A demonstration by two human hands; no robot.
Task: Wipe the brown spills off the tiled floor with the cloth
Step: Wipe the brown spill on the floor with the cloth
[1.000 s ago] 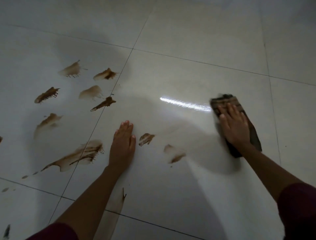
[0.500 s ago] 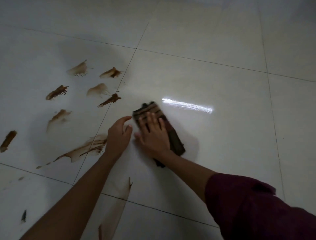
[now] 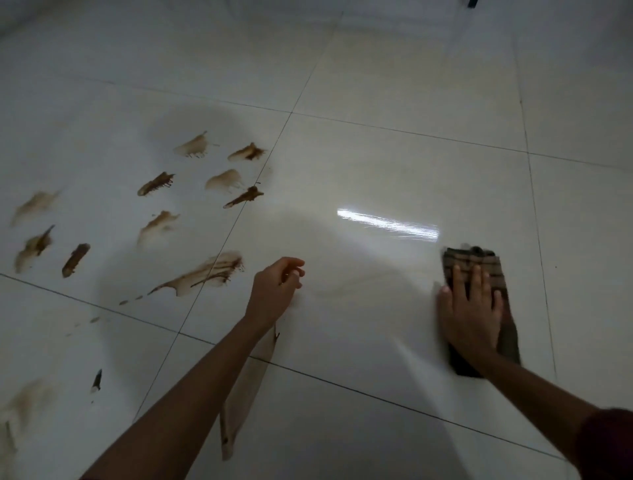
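My right hand [image 3: 471,313] presses flat on a dark striped cloth [image 3: 479,263] on the white tiled floor [image 3: 394,120], at the right of the view. My left hand [image 3: 275,289] hovers loosely curled near the centre, holding nothing. Several brown spills lie to the left: a long streak [image 3: 209,272] just left of my left hand, small smears [image 3: 245,197] beyond it, and a pale long smear [image 3: 245,394] beside my left forearm. The tile between my hands shows only faint wipe marks.
Grout lines cross the floor. A bright light reflection [image 3: 388,224] gleams on the tile beyond the cloth. More brown marks [image 3: 75,258] sit at the far left edge and lower left corner. A small dark object [image 3: 472,3] peeks in at the top edge.
My right hand has swept the cloth from the centre, next to my left hand, back out to the right. The two spills near my left hand are gone. My left hand lifted and curled.
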